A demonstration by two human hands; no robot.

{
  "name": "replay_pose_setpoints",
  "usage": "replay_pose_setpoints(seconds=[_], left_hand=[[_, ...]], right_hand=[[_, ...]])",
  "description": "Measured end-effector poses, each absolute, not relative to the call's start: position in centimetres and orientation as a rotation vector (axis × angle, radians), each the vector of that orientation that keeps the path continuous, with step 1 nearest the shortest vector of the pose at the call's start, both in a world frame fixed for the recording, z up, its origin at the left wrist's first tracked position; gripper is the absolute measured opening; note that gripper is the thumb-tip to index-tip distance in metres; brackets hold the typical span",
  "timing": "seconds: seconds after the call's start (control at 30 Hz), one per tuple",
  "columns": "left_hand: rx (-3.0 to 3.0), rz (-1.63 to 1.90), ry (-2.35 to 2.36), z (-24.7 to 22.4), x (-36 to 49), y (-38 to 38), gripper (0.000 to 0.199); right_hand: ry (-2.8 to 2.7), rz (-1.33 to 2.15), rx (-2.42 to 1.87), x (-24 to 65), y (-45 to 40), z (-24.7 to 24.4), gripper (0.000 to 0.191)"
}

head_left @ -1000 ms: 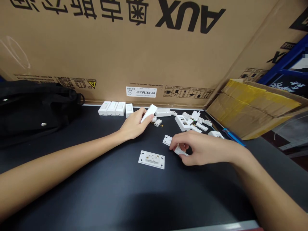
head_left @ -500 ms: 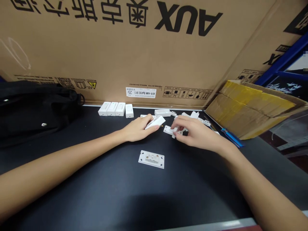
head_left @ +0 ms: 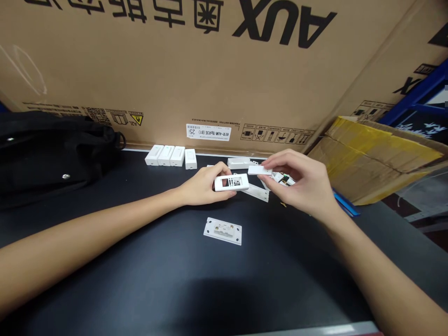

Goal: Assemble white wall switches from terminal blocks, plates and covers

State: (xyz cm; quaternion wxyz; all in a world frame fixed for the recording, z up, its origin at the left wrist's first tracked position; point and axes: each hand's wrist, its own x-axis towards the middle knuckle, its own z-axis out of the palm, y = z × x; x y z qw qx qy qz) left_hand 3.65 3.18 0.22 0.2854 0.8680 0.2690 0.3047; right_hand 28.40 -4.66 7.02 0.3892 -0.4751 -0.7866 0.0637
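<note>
A white housing (head_left: 241,181) with a rectangular opening is held between the thumb and fingers of my left hand (head_left: 203,186). Just right of it, my right hand (head_left: 303,182) pinches a small flat white piece (head_left: 258,170) by its right end. Below and between the hands lies a white plate (head_left: 258,192) on the dark table. Nearer to me, a white base plate (head_left: 223,231) with a fitted insert and corner holes lies flat. Loose white parts (head_left: 283,178) are partly hidden behind my right hand.
Several white boxed units (head_left: 164,155) stand in a row before the big carton (head_left: 182,70). A black bag (head_left: 56,156) is at left. At right are a taped cardboard box (head_left: 378,158) and a blue tool (head_left: 346,204).
The housing in my left hand has turned so its opening shows. My right hand has risen and moved right, lifting the small white piece from near the table. The view has shifted slightly.
</note>
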Motion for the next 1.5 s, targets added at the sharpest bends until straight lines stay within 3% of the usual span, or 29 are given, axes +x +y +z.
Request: replay_pose_setpoints(seconds=[0.3,0.8,1.0,1.5], left_hand=[[2.3,0.825,0.553,0.3,3.6,2.7,0.042],[1.613,0.604,0.403,0.2,4.1,3.1,0.049],[1.369,0.551,0.308,0.1,4.5,2.3,0.048],[1.097,0.513,0.282,0.3,4.2,3.0,0.038]], right_hand=[[-2.201,0.045,-0.83,26.8,-4.0,4.7,0.009],[-2.284,0.011,-0.879,27.3,-3.8,4.5,0.005],[-2.294,-0.056,-0.781,26.8,-4.0,5.1,0.016],[-2.375,-0.279,-0.69,27.1,-3.7,4.9,0.023]])
